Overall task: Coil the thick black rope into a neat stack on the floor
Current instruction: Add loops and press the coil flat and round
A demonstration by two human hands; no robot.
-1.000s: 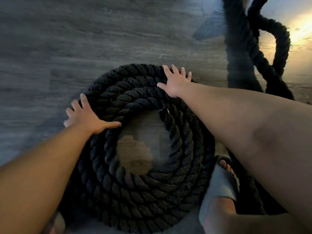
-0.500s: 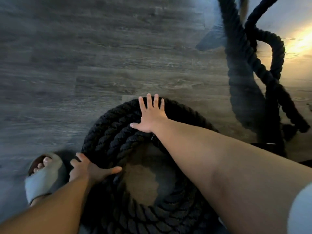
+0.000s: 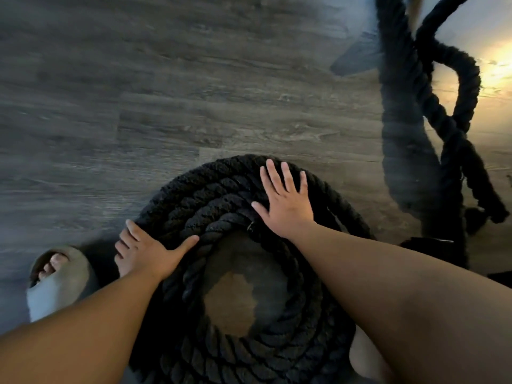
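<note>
The thick black rope lies in a round coil (image 3: 219, 195) of several turns on the grey wood floor (image 3: 138, 92), with bare floor showing in its centre. My left hand (image 3: 146, 250) rests flat on the coil's left edge, thumb stretched over the inner turns. My right hand (image 3: 288, 203) presses flat on the coil's far side, fingers straight and spread. A loose length of the same rope (image 3: 432, 112) runs from the coil's right side up toward the top right, looping over itself.
My left foot in a grey slide sandal (image 3: 58, 278) stands just left of the coil. Part of my other foot (image 3: 365, 358) shows at the coil's lower right. Bright light glares on the floor at the far right.
The view has shifted, so the coil sits lower in frame and my left foot has come into view. My right hand has slid from the coil's far middle rightward along the coil's far side. My left hand stays on the left edge.
</note>
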